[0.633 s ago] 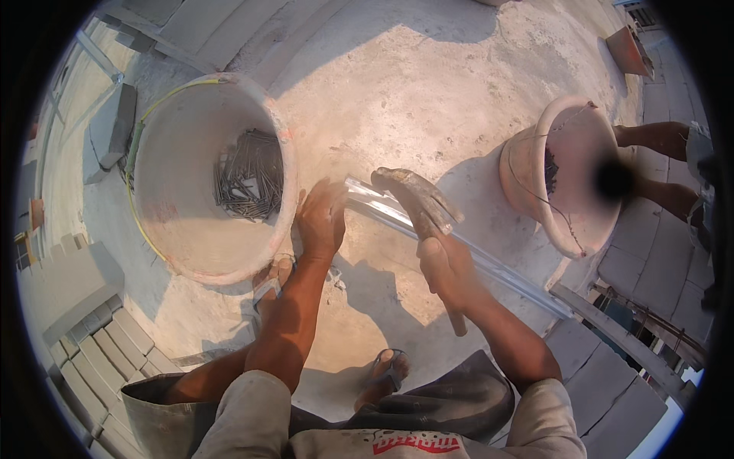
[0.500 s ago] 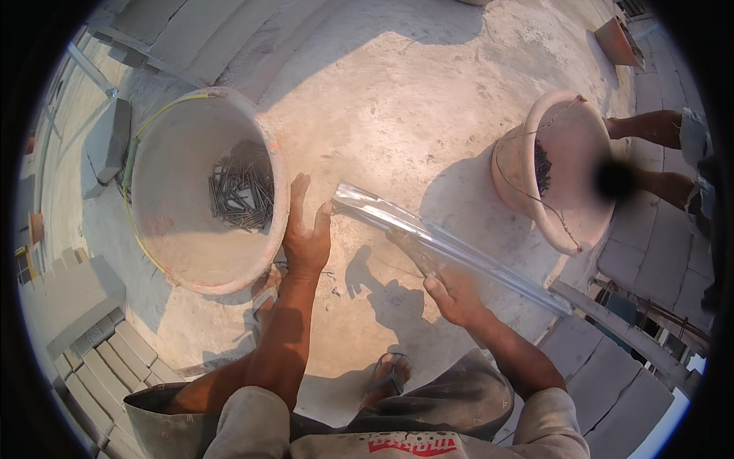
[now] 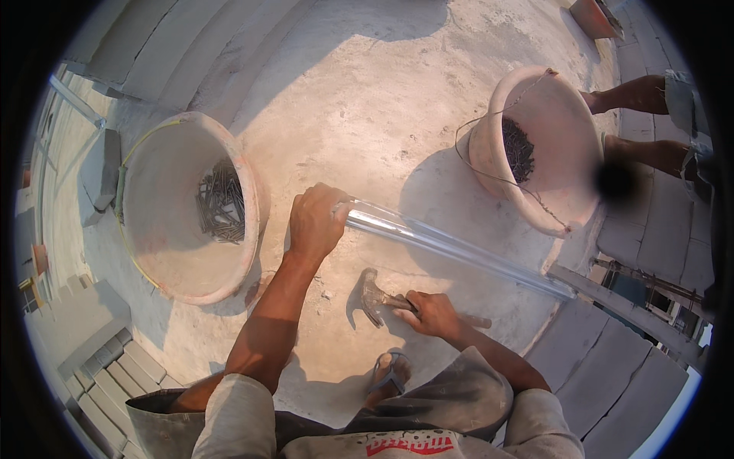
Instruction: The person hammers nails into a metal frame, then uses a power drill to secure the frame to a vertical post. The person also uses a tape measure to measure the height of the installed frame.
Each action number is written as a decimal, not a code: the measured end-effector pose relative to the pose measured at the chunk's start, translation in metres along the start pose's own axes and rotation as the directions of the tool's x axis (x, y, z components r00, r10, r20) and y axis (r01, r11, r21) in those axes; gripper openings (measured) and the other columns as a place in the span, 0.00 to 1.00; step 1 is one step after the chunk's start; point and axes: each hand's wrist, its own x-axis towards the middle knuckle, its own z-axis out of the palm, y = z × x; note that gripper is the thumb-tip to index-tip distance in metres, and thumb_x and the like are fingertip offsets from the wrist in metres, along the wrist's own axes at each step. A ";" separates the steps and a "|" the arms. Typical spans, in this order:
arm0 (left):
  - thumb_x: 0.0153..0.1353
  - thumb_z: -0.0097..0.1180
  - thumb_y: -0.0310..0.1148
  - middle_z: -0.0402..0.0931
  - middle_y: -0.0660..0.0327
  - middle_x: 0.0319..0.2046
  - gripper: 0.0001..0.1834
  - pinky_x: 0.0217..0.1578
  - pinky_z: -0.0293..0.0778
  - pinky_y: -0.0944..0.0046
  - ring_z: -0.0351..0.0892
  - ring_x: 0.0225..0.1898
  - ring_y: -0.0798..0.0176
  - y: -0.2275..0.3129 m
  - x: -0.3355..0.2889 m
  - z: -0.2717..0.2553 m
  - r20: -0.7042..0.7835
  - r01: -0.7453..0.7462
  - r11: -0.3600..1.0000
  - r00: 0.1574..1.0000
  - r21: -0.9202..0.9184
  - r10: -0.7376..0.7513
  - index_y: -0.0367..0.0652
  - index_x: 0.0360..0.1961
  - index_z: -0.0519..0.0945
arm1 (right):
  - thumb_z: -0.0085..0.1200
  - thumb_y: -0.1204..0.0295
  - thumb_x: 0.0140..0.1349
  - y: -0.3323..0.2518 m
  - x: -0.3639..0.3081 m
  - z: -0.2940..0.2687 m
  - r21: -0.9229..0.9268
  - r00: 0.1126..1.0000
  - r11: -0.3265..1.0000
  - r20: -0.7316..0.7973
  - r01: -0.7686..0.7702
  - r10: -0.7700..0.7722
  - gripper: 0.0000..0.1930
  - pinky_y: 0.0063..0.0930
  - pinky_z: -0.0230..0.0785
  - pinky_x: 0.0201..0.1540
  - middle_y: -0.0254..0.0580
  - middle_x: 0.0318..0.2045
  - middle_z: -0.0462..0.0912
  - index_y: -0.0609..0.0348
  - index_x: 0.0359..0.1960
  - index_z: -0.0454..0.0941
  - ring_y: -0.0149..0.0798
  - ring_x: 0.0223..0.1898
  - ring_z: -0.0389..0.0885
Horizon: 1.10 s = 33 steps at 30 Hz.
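Gripping the left end of a length of shiny metal channel (image 3: 459, 249) with our left hand (image 3: 315, 222), we are also minding a claw hammer (image 3: 375, 297) low over the floor (image 3: 359, 138) with our right hand (image 3: 433, 314). We are, by our reading, handling the channel as the main step, with the hammer sitting idle for now. The next move is probably calling for a firm left grip on that end and for keeping the hammer clear of the metal. Our left forearm is slanting up and forward, the back of the hand facing us, its fingers bending closed over the channel's end. Our right arm is lying lower, its elbow near our thigh, and its fingers are curling around the handle, with the claw head sticking out leftward; how tightly they are squeezing we cannot tell. The channel is running rightward and toward us, its far end lying close to a grey beam (image 3: 623, 306). We are standing between two buckets: a yellow-handled bucket (image 3: 149, 229) holding nails (image 3: 222, 203), and a wire-handled bucket (image 3: 562, 138) holding dark pieces too small to name.
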 end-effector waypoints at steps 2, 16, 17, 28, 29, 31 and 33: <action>0.54 0.62 0.36 0.79 0.59 0.31 0.06 0.40 0.66 0.55 0.76 0.35 0.53 -0.001 0.007 0.006 0.080 0.016 0.987 0.996 0.157 -0.029 0.46 0.29 0.83 | 0.54 0.50 0.63 -0.001 0.000 0.004 0.030 0.999 0.999 0.030 -0.014 0.013 0.21 0.45 0.72 0.31 0.52 0.26 0.81 0.60 0.35 0.74 0.55 0.28 0.81; 0.53 0.57 0.26 0.82 0.52 0.33 0.05 0.37 0.79 0.56 0.84 0.38 0.51 0.007 0.038 0.027 0.390 -0.017 0.842 0.891 0.540 -0.232 0.41 0.32 0.82 | 0.55 0.54 0.62 0.002 0.007 0.015 -0.028 0.998 0.999 0.054 0.028 -0.026 0.20 0.46 0.74 0.34 0.53 0.31 0.83 0.61 0.40 0.75 0.54 0.31 0.83; 0.53 0.57 0.25 0.82 0.53 0.33 0.05 0.36 0.79 0.56 0.84 0.38 0.51 0.007 0.037 0.028 0.390 -0.029 0.838 0.894 0.545 -0.222 0.41 0.32 0.82 | 0.55 0.54 0.62 0.002 0.007 0.016 -0.031 0.998 0.999 0.048 0.030 -0.029 0.20 0.45 0.74 0.34 0.53 0.31 0.83 0.61 0.40 0.75 0.54 0.31 0.83; 0.53 0.57 0.26 0.80 0.56 0.31 0.01 0.31 0.77 0.59 0.83 0.33 0.56 -0.003 0.035 0.027 0.432 -0.403 0.725 0.887 0.559 0.161 0.44 0.27 0.79 | 0.56 0.55 0.62 0.004 0.004 0.022 -0.055 0.997 0.996 -0.032 0.064 -0.066 0.18 0.45 0.74 0.32 0.50 0.27 0.82 0.59 0.37 0.73 0.53 0.28 0.83; 0.53 0.57 0.26 0.80 0.56 0.31 0.01 0.32 0.77 0.58 0.83 0.33 0.56 -0.003 0.037 0.026 0.433 -0.380 0.736 0.892 0.561 0.130 0.44 0.28 0.79 | 0.56 0.55 0.62 0.005 0.004 0.023 -0.064 0.997 0.996 -0.037 0.063 -0.065 0.18 0.44 0.74 0.31 0.50 0.27 0.82 0.59 0.36 0.73 0.53 0.28 0.83; 0.53 0.56 0.26 0.80 0.56 0.31 0.02 0.33 0.77 0.57 0.83 0.33 0.56 -0.003 0.040 0.026 0.417 -0.335 0.748 0.905 0.573 0.085 0.44 0.29 0.79 | 0.57 0.55 0.61 0.006 0.003 0.024 -0.070 0.998 0.996 -0.037 0.054 -0.056 0.18 0.44 0.74 0.31 0.49 0.26 0.82 0.59 0.36 0.73 0.52 0.28 0.83; 0.53 0.56 0.25 0.80 0.55 0.31 0.05 0.34 0.78 0.57 0.83 0.34 0.54 -0.002 0.044 0.026 0.430 -0.314 0.756 0.901 0.575 0.047 0.43 0.32 0.78 | 0.57 0.55 0.61 0.007 0.003 0.026 -0.062 0.998 0.997 -0.038 0.038 -0.041 0.18 0.43 0.74 0.30 0.49 0.26 0.82 0.58 0.36 0.73 0.51 0.28 0.83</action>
